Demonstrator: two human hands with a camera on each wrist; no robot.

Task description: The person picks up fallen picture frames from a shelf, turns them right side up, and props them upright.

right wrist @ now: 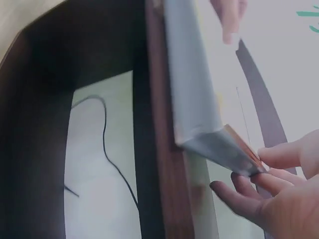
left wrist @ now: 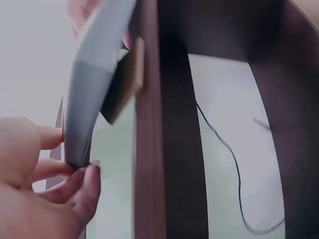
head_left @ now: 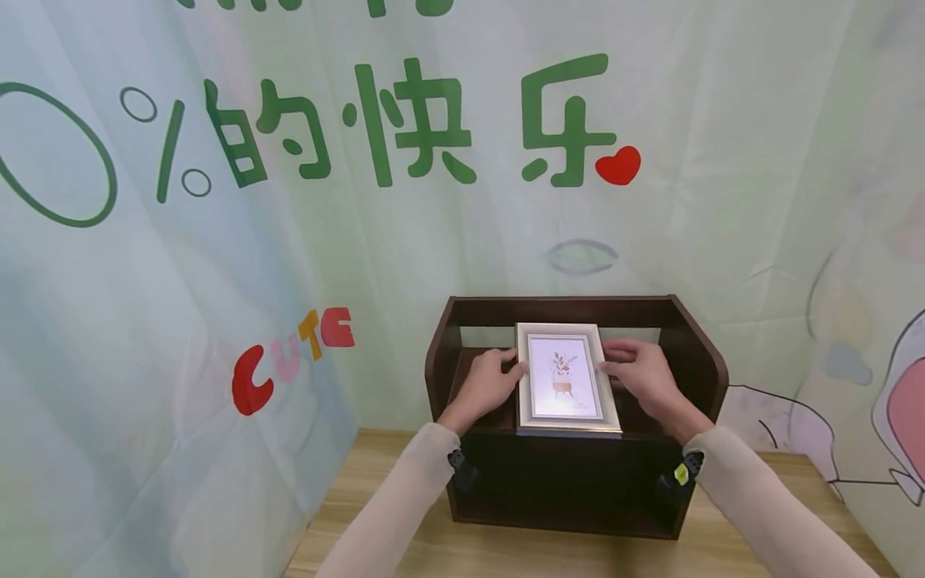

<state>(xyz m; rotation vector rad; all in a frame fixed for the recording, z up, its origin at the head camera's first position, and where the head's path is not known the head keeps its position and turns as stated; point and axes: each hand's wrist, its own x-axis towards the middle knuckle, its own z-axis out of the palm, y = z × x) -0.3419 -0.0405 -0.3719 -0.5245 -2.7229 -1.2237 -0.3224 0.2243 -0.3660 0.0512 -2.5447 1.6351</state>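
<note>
The left hand [head_left: 493,379] and right hand [head_left: 645,376] pinch the picture frame [head_left: 562,377] by its sides — its near edge perhaps touches the dark shelf [head_left: 564,310], wrist views being blurred.

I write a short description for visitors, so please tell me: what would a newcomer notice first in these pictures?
Probably the large green characters on the pale backdrop, with a red heart at their lower right. Then, below, likely the framed picture atop the dark shelf unit, its sides held by the left hand and right hand.
</note>
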